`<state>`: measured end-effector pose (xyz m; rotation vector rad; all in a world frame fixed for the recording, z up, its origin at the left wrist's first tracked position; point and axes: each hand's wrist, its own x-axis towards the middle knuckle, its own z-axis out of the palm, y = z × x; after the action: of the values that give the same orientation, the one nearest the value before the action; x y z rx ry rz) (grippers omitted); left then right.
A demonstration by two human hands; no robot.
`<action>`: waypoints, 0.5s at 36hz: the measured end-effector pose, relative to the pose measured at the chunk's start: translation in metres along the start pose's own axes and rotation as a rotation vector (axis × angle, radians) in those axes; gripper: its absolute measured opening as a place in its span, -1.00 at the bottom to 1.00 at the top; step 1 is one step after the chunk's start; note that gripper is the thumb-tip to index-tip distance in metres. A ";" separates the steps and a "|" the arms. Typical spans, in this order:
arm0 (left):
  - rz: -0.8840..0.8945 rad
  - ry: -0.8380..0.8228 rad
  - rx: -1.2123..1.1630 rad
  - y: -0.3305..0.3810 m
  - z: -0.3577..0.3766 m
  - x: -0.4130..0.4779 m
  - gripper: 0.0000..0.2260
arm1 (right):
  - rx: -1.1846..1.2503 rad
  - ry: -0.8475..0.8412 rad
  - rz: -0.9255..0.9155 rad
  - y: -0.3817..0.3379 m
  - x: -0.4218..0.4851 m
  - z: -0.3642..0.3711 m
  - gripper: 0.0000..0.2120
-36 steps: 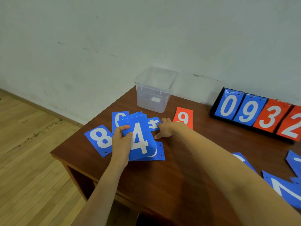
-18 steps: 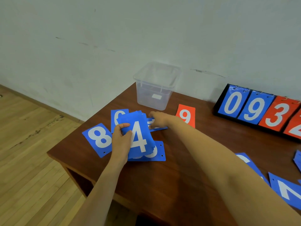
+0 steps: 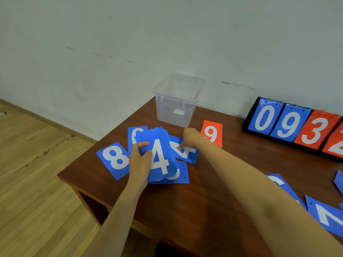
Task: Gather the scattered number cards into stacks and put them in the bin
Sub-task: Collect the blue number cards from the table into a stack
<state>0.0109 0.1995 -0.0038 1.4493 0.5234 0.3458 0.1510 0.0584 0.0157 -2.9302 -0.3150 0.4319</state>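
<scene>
While the left hand [image 3: 139, 164] grips a stack of blue cards [image 3: 157, 154], thumb curled over the top 4, the right hand [image 3: 192, 138] bends its fingers onto a loose blue card [image 3: 187, 153] just beside the stack on the table [image 3: 204, 201]; whether they pinch it cannot be told. The clear bin [image 3: 167, 112] stands behind, against the wall [image 3: 167, 34].

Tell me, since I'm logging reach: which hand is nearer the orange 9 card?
Right. The right hand sits just left of the orange 9 card; the left hand grips the blue stack farther left.
</scene>
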 end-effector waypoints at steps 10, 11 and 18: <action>0.135 -0.070 0.003 0.011 0.005 -0.030 -0.84 | 0.591 0.655 -0.103 0.029 -0.073 -0.009 -0.95; 0.140 -0.081 0.018 0.012 0.007 -0.033 -0.84 | 0.664 0.696 -0.121 0.032 -0.085 -0.011 -0.94; 0.049 -0.162 0.058 0.013 0.021 -0.053 -0.82 | 0.961 0.807 -0.220 0.044 -0.162 -0.012 -0.85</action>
<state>-0.0212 0.1556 0.0172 1.5333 0.3699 0.2512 0.0112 -0.0224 0.0616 -1.8742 -0.2114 -0.5052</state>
